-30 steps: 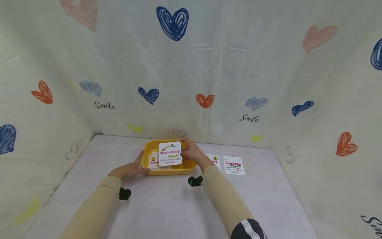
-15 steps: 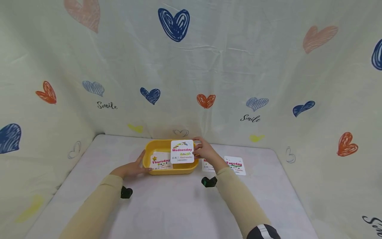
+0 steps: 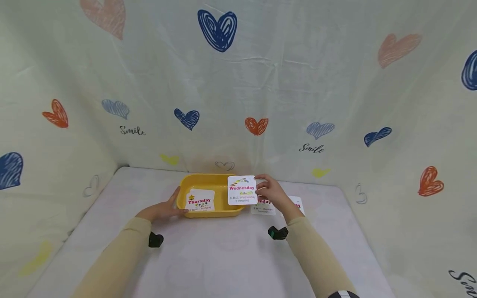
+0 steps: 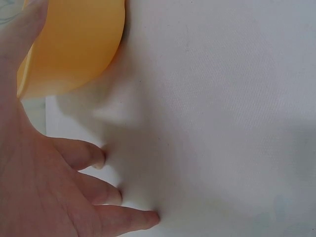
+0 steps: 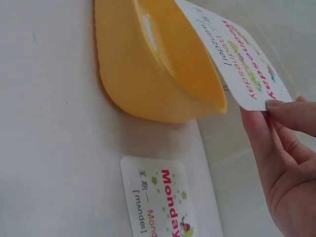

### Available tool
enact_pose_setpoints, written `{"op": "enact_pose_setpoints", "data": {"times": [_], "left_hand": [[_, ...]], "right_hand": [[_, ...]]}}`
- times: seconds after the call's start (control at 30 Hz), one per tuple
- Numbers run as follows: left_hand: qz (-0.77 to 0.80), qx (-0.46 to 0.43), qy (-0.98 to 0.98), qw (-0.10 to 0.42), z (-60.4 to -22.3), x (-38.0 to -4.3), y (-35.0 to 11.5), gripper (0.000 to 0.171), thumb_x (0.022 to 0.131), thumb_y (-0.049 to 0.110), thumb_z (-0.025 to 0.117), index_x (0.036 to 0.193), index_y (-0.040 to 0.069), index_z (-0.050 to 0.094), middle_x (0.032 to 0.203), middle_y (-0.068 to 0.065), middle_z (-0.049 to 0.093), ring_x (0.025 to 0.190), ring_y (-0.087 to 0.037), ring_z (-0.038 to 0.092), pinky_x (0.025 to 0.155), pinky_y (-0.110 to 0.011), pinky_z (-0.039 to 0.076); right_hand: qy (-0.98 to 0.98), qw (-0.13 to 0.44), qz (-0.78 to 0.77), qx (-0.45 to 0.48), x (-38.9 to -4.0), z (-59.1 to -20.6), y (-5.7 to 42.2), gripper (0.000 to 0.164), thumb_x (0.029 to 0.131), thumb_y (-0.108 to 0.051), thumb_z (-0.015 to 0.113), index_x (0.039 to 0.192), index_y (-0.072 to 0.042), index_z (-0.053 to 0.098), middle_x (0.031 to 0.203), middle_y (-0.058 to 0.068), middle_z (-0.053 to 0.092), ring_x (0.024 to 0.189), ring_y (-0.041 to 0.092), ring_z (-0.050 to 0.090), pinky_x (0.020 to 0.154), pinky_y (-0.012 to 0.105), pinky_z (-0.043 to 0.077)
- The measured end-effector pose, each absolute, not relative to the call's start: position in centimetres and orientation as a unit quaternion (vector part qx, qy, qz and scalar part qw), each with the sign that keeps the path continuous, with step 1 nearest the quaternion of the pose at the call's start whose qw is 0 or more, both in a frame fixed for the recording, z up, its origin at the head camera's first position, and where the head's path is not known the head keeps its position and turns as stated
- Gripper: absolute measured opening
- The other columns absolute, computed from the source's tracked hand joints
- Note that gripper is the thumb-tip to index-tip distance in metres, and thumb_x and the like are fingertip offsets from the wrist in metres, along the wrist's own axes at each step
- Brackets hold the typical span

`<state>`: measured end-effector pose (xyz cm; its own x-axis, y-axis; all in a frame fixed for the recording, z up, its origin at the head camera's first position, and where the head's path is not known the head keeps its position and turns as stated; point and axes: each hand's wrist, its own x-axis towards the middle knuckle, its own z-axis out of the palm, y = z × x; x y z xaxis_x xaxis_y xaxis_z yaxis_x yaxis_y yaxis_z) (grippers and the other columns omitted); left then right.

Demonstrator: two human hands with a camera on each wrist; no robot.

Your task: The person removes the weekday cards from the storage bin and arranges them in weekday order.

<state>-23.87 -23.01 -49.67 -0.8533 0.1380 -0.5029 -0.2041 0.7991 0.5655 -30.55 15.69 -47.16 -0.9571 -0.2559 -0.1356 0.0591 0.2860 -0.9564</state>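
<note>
My right hand [image 3: 273,193] pinches the edge of a white Wednesday card [image 3: 242,190] between thumb and fingers. The card [image 5: 237,59] is raised over the right end of a yellow tray [image 3: 208,214], tilted in the right wrist view. Inside the tray, at its left, lies a Thursday card [image 3: 200,200]; whether more cards lie under it is hidden. My left hand [image 3: 164,210] touches the tray's left end, its fingers spread. In the left wrist view, one digit lies against the tray [image 4: 79,44] while three fingers extend apart from it.
A Monday card [image 5: 160,197] lies on the white table [image 3: 208,256] just right of the tray. Beyond it lies the Tuesday card [image 3: 298,203], partly covered by my right hand. A heart-printed cloth [image 3: 283,95] rises behind the table.
My right hand has carried the Wednesday card rightward across the tray to its right end, uncovering more of the Thursday card. My left hand stays at the tray's left end.
</note>
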Motion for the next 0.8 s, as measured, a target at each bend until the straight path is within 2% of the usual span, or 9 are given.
{"op": "enact_pose_setpoints", "data": {"times": [0.2, 0.43, 0.63, 0.8], "left_hand": [[0.315, -0.015, 0.909, 0.273, -49.3, -23.8, -23.0, 0.111, 0.087, 0.065, 0.057, 0.154, 0.015, -0.016, 0.151, -0.037, 0.019, 0.133, -0.06, 0.024, 0.104, -0.073, 0.02], [0.317, -0.02, 0.908, 0.274, -49.1, -23.6, -22.8, 0.11, 0.087, 0.064, 0.057, 0.154, 0.016, -0.017, 0.154, -0.034, 0.014, 0.136, -0.057, 0.021, 0.106, -0.071, 0.018], [0.318, -0.011, 0.909, 0.27, -49.3, -23.7, -22.9, 0.112, 0.087, 0.063, 0.058, 0.153, 0.014, -0.018, 0.154, -0.034, 0.013, 0.135, -0.058, 0.021, 0.105, -0.072, 0.02], [0.316, -0.013, 0.91, 0.269, -49.3, -23.6, -23.0, 0.112, 0.087, 0.063, 0.058, 0.153, 0.014, -0.018, 0.154, -0.034, 0.014, 0.134, -0.059, 0.023, 0.104, -0.072, 0.02]], "right_hand": [[0.801, 0.113, -0.587, -0.038, -29.7, -47.0, 17.9, 0.05, 0.089, 0.004, 0.064, 0.135, -0.012, 0.051, 0.101, 0.015, 0.061, 0.082, 0.025, 0.062, 0.082, 0.047, 0.056], [0.81, 0.119, -0.574, -0.033, -29.3, -47.5, 20.3, 0.05, 0.09, 0.003, 0.063, 0.137, -0.011, 0.05, 0.102, 0.016, 0.062, 0.084, 0.025, 0.062, 0.074, 0.035, 0.058], [0.809, 0.11, -0.576, -0.022, -28.3, -47.4, 21.8, 0.048, 0.093, 0.001, 0.06, 0.139, -0.01, 0.049, 0.105, 0.016, 0.061, 0.086, 0.024, 0.062, 0.076, 0.032, 0.057], [0.8, 0.102, -0.591, -0.001, -27.3, -47.3, 22.8, 0.051, 0.093, 0.0, 0.06, 0.142, -0.009, 0.047, 0.111, 0.017, 0.058, 0.086, 0.025, 0.062, 0.072, 0.032, 0.058]]}}
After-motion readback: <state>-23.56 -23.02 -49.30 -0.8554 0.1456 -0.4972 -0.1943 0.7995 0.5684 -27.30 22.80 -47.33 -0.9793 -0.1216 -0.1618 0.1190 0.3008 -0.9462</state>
